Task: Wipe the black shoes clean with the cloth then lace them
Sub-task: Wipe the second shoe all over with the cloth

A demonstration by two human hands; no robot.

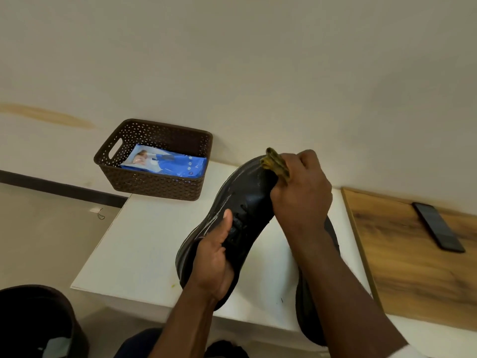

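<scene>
A black shoe (pixel 242 200) is lifted above the white table (pixel 144 244), toe pointing up and away. My left hand (pixel 214 259) grips its heel end, thumb lying along the side near the eyelets. My right hand (pixel 302 192) holds a bunched yellow-green cloth (pixel 275 164) against the toe. No lace shows in the eyelets. A second black shoe (pixel 307 313) lies on the table under my right forearm, mostly hidden.
A brown perforated basket (pixel 152 187) holding a blue wipes packet (pixel 167 164) stands at the table's back left. A wooden board (pixel 413 259) with a black phone (pixel 438 228) lies to the right. A dark bin (pixel 38 319) sits at the lower left.
</scene>
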